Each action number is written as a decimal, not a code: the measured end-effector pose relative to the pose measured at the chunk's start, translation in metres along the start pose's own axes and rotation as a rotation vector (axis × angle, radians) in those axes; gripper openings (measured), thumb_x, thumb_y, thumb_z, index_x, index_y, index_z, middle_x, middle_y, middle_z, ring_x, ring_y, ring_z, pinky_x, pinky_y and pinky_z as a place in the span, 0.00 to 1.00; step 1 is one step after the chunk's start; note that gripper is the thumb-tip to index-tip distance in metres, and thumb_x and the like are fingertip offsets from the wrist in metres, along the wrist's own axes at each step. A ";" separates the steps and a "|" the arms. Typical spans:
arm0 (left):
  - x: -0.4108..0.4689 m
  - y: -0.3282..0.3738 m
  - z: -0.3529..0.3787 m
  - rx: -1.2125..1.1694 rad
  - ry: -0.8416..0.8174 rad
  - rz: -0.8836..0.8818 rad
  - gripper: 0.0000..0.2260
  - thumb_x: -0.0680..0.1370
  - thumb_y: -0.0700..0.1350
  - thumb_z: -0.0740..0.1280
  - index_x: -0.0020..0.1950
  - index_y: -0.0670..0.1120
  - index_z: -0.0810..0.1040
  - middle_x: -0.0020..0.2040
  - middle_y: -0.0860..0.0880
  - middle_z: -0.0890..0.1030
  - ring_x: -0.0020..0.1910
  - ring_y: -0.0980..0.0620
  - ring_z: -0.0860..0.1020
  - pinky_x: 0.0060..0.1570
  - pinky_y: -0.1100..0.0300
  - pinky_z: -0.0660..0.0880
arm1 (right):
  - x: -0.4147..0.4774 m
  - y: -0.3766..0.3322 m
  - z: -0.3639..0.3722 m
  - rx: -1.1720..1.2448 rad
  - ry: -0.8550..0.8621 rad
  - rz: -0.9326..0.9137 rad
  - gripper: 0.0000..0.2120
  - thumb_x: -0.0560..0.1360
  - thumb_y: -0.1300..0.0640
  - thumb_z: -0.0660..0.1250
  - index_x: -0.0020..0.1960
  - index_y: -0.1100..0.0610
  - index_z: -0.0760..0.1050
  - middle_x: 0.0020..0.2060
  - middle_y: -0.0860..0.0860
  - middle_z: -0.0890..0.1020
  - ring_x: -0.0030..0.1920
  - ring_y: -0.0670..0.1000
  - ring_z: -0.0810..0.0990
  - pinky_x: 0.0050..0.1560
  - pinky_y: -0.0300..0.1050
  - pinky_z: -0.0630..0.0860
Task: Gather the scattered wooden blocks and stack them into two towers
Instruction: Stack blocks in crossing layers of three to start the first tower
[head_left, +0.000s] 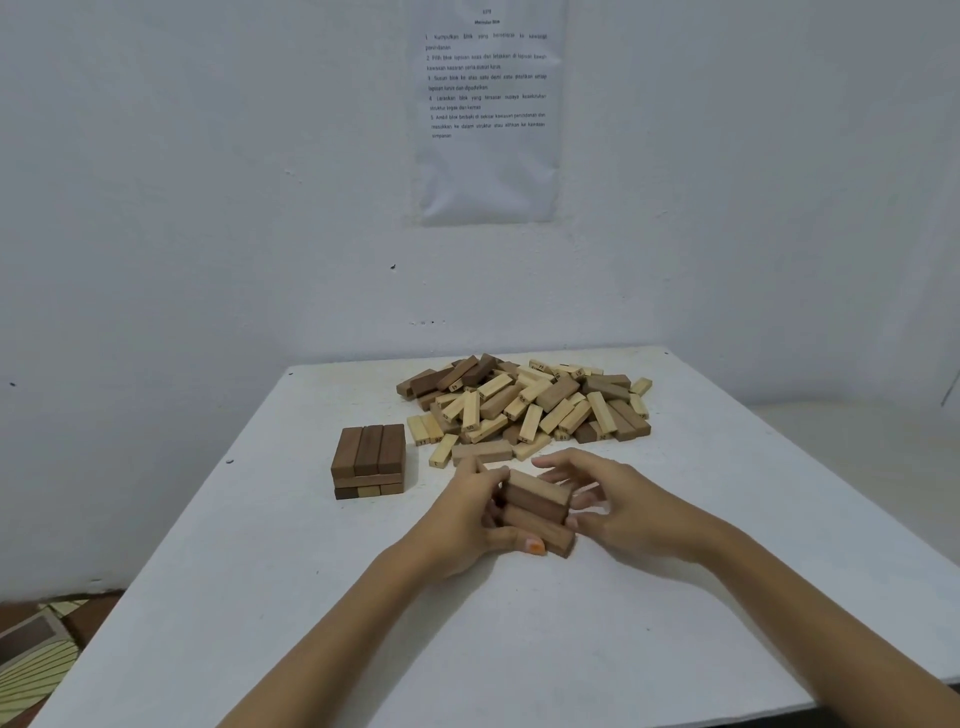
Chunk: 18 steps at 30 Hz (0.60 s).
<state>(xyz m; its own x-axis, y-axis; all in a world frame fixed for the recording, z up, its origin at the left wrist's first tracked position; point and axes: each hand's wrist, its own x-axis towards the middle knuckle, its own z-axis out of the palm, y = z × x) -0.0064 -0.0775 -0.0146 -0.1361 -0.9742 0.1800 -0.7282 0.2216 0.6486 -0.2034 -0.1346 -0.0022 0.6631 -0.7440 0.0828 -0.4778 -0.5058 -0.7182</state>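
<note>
Left hand (467, 512) and right hand (618, 506) clamp three wooden blocks (537, 506) mid-tabletop (519, 649); they look light, rigid and smooth, best squeezed endwise.

Orange thumbnail (535, 546), L grip (465, 522).
</note>
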 end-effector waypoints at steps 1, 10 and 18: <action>0.000 0.003 0.001 0.003 -0.005 -0.020 0.30 0.68 0.49 0.77 0.66 0.43 0.70 0.53 0.51 0.64 0.42 0.58 0.69 0.41 0.77 0.69 | 0.000 0.000 -0.002 0.025 -0.011 0.000 0.26 0.75 0.70 0.66 0.67 0.47 0.70 0.59 0.46 0.76 0.54 0.42 0.77 0.57 0.32 0.73; -0.014 0.010 0.005 0.107 0.101 -0.114 0.34 0.69 0.60 0.73 0.70 0.50 0.66 0.60 0.52 0.65 0.63 0.54 0.65 0.61 0.63 0.65 | -0.012 0.003 -0.017 0.079 -0.039 0.076 0.28 0.78 0.66 0.61 0.73 0.46 0.64 0.70 0.41 0.67 0.70 0.41 0.64 0.65 0.35 0.64; -0.028 0.001 0.007 0.364 0.003 -0.037 0.33 0.76 0.66 0.54 0.75 0.48 0.57 0.76 0.54 0.57 0.77 0.55 0.46 0.70 0.60 0.45 | -0.037 0.007 0.021 -0.570 -0.146 0.140 0.42 0.74 0.31 0.39 0.77 0.54 0.32 0.76 0.46 0.34 0.74 0.45 0.28 0.74 0.46 0.30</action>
<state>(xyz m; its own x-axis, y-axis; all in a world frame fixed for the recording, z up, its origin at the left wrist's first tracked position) -0.0085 -0.0503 -0.0240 -0.1031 -0.9811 0.1640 -0.9241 0.1555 0.3490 -0.2197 -0.1015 -0.0249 0.6244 -0.7733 -0.1102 -0.7731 -0.5917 -0.2286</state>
